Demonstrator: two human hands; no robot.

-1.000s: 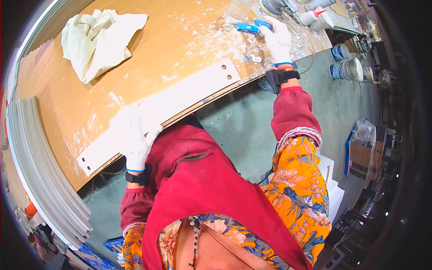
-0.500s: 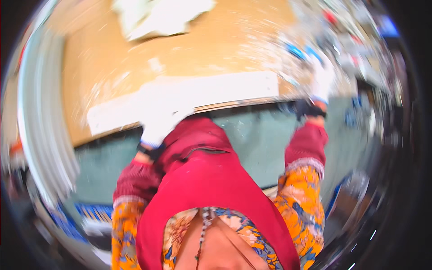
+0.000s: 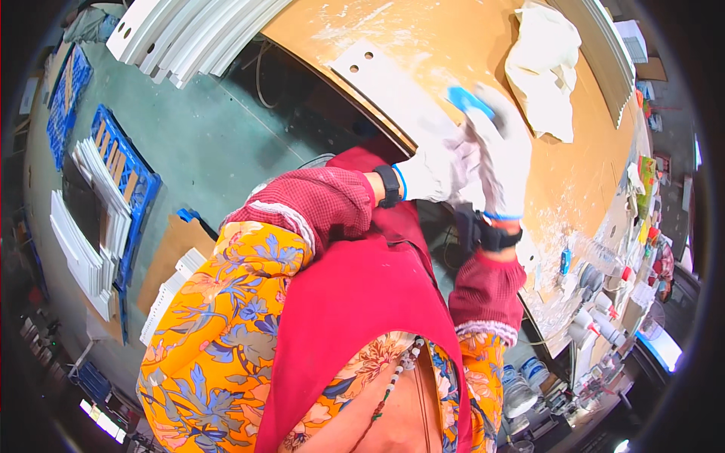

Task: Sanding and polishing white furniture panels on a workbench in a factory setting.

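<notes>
White work gloves on left hand (image 3: 442,167) and right hand (image 3: 504,162), black wristbands with blue edging, dark red knit sleeves with pale ribbed cuffs, orange floral garment with blue leaves, crimson apron, beaded cord at chest

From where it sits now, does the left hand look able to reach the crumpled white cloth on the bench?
Probably yes. The left hand rests on the white panel, and the white cloth lies farther across the brown benchtop. Only the right hand, holding a blue tool, stands partly between them.
</notes>
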